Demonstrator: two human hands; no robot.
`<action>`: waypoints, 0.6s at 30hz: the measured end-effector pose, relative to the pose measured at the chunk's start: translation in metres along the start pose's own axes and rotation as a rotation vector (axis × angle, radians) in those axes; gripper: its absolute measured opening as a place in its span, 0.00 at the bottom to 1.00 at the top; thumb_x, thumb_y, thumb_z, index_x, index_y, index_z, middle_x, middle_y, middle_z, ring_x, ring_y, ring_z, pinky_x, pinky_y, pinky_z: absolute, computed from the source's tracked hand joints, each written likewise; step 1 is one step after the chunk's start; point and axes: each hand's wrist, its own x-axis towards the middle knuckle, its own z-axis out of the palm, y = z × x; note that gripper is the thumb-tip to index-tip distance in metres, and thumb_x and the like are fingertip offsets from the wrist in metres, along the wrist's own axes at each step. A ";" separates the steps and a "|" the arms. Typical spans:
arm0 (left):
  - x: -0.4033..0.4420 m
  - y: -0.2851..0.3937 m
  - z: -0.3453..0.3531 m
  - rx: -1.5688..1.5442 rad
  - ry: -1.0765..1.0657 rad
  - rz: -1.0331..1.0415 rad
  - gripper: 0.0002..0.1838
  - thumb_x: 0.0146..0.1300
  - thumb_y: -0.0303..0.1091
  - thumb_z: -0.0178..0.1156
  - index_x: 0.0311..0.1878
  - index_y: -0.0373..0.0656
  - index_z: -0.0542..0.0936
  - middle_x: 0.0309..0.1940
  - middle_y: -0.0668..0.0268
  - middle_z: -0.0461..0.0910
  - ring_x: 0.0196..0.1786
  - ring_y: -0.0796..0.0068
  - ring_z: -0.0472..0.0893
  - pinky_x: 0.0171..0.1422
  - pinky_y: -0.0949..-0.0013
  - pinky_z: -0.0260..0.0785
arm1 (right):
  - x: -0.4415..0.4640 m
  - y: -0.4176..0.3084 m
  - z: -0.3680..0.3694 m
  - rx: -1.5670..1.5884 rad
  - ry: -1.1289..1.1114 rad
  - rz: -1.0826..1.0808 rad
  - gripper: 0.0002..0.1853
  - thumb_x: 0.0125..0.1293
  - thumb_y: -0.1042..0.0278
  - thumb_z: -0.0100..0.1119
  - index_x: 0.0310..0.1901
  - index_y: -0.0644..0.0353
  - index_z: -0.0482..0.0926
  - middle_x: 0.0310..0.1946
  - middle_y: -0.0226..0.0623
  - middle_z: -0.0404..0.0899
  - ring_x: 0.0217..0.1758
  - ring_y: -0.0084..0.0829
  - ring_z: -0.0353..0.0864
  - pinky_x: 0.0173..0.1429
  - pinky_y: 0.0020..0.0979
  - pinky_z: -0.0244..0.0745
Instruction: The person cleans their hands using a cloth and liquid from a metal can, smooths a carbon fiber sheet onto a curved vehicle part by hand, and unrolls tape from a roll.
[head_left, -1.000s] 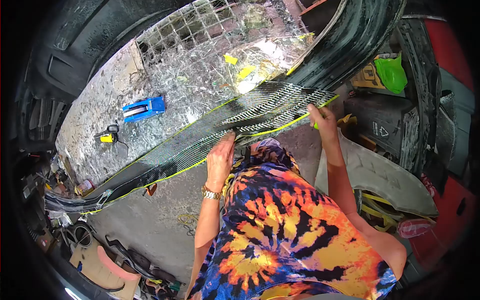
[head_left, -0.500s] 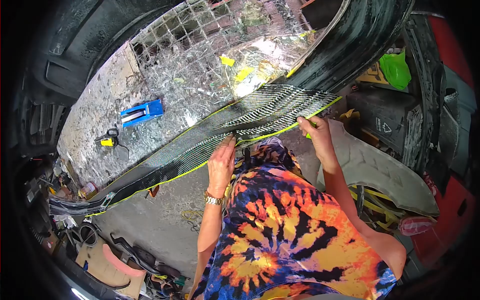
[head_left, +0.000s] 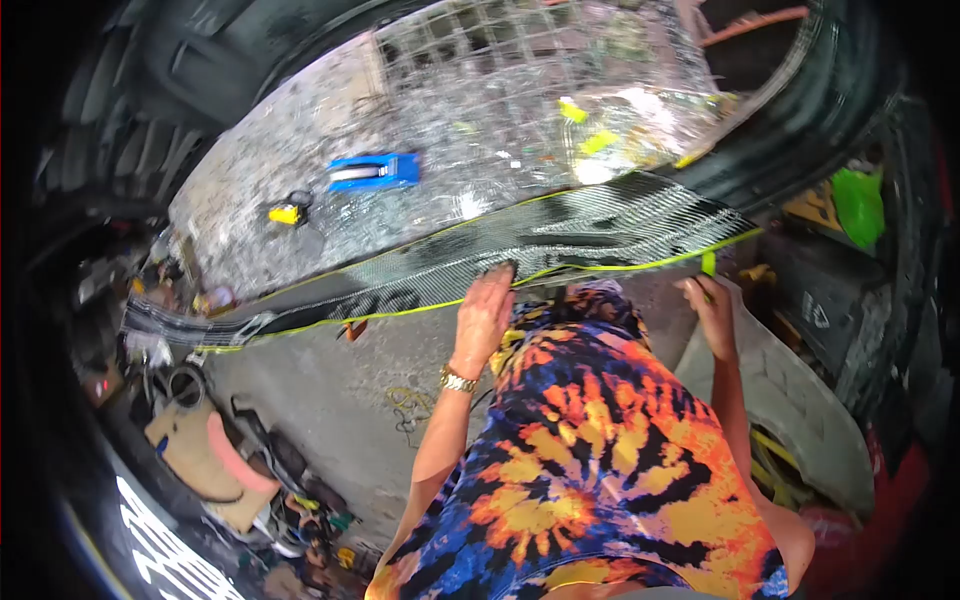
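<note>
A long strip of black woven cloth (head_left: 430, 262) with yellow-green tape along its edges lies over a dark curved part (head_left: 770, 165). My left hand (head_left: 487, 310), a metal watch on its wrist, rests its fingertips on the cloth's near edge, fingers close together with nothing visible in them. Below the cloth's right end, my right hand (head_left: 708, 305) is apart from the cloth, its fingers closed on a small piece of yellow-green tape (head_left: 708, 263) that sticks up from them.
A blue tape dispenser (head_left: 374, 172) and a yellow-and-black tool (head_left: 286, 213) lie on the rough worktable (head_left: 420, 130). To the right are a green bag (head_left: 858, 205) and a grey panel (head_left: 800, 400). Cardboard (head_left: 205, 450) lies at the lower left.
My right hand has come off the cloth's edge and moved down and right, with tape showing at its fingers. The whole view has shifted and turned; my left hand stays at the cloth's edge.
</note>
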 end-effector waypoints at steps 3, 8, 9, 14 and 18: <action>-0.011 -0.016 -0.013 0.070 -0.039 -0.020 0.21 0.65 0.29 0.56 0.62 0.38 0.73 0.60 0.54 0.76 0.64 0.56 0.74 0.72 0.54 0.62 | 0.003 0.015 0.013 -0.150 -0.064 -0.072 0.11 0.69 0.66 0.58 0.39 0.67 0.82 0.26 0.30 0.76 0.32 0.19 0.72 0.38 0.27 0.67; -0.028 -0.038 -0.028 0.163 -0.085 -0.089 0.20 0.66 0.31 0.56 0.61 0.39 0.74 0.60 0.55 0.76 0.64 0.58 0.74 0.73 0.53 0.60 | 0.007 0.036 0.040 -0.207 -0.137 -0.098 0.11 0.67 0.66 0.60 0.39 0.67 0.82 0.31 0.37 0.82 0.35 0.24 0.78 0.42 0.28 0.71; -0.034 -0.048 -0.033 0.184 -0.092 -0.090 0.21 0.66 0.31 0.57 0.62 0.39 0.73 0.60 0.56 0.76 0.63 0.58 0.75 0.73 0.53 0.60 | 0.005 0.035 0.050 -0.229 -0.141 -0.123 0.11 0.67 0.66 0.60 0.40 0.67 0.82 0.33 0.39 0.84 0.36 0.26 0.80 0.43 0.29 0.72; -0.071 -0.103 -0.072 0.222 -0.111 -0.126 0.19 0.67 0.33 0.57 0.59 0.39 0.76 0.60 0.57 0.77 0.63 0.60 0.75 0.73 0.53 0.59 | -0.015 0.013 0.105 -0.264 -0.257 0.033 0.11 0.69 0.69 0.57 0.45 0.68 0.82 0.30 0.35 0.79 0.27 0.22 0.75 0.31 0.27 0.72; -0.093 -0.144 -0.093 0.229 -0.141 -0.155 0.20 0.67 0.35 0.56 0.60 0.38 0.75 0.60 0.55 0.77 0.64 0.59 0.74 0.75 0.51 0.55 | -0.028 -0.006 0.147 -0.264 -0.290 0.053 0.12 0.69 0.69 0.56 0.47 0.67 0.82 0.31 0.40 0.82 0.27 0.26 0.79 0.34 0.30 0.74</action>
